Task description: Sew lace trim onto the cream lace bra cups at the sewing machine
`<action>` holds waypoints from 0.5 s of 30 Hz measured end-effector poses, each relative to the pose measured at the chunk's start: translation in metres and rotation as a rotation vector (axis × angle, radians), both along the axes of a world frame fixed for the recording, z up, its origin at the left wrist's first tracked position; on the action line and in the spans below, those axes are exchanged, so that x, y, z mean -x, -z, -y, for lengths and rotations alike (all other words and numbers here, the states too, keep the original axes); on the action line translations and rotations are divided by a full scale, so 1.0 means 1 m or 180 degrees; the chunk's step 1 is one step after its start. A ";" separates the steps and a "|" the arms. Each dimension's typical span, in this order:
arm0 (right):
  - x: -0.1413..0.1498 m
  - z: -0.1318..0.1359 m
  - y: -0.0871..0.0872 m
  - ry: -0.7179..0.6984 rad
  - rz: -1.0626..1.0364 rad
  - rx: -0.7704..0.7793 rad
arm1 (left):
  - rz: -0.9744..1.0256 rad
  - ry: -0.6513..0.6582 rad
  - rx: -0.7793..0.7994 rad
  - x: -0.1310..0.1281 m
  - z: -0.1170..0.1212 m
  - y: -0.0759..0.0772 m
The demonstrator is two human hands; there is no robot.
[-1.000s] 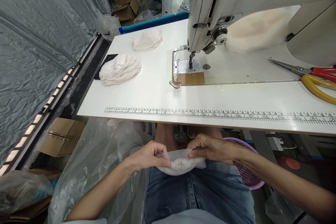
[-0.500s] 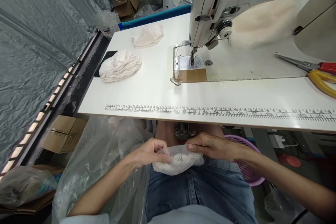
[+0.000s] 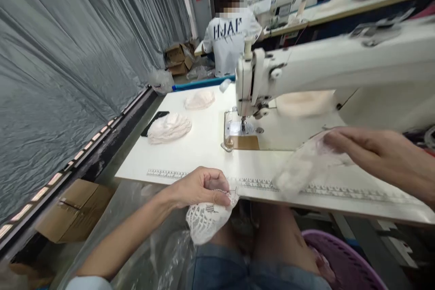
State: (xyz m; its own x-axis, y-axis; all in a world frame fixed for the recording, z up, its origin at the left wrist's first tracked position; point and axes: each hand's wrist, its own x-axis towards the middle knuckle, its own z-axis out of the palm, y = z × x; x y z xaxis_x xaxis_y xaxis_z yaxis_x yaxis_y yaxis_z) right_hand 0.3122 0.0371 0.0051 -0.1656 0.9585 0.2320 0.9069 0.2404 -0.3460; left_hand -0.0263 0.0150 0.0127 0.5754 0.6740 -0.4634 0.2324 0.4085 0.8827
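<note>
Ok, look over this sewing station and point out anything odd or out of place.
A thin dark thread juts from the edge of the white lace piece in the left hand, perhaps untrimmed. A flat black object lies partly beneath the cream lace stack, looking misplaced among pale fabric.

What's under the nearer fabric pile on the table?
A flat black item shows along the left and far edges of the fabric pile; whatever else lies beneath is covered.
</note>
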 end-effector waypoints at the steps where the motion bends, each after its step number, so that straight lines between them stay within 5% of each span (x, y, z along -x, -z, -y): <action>1: -0.007 -0.003 -0.004 0.0316 0.0442 -0.0417 | 0.0029 0.0150 -0.0093 -0.005 -0.008 -0.007; 3: -0.004 -0.001 -0.008 0.0316 0.0602 -0.0884 | 0.0015 0.0509 -0.0301 -0.015 -0.023 -0.018; 5: 0.020 0.004 -0.008 -0.0840 0.0096 -0.1127 | -0.0024 0.0869 -0.0484 -0.024 -0.035 -0.029; 7: 0.052 0.003 -0.005 -0.1987 -0.0441 -0.0180 | -0.0036 0.1168 -0.0671 -0.030 -0.047 -0.041; 9: 0.078 -0.008 -0.005 -0.2539 -0.0955 0.0697 | -0.0102 0.1354 -0.0954 -0.032 -0.058 -0.056; 12: 0.091 -0.028 -0.014 -0.2755 -0.1271 0.1309 | -0.0425 0.1401 -0.1470 -0.026 -0.071 -0.082; 15: 0.082 -0.035 -0.029 -0.2301 -0.0926 0.0437 | -0.0932 0.1252 -0.2308 -0.017 -0.076 -0.096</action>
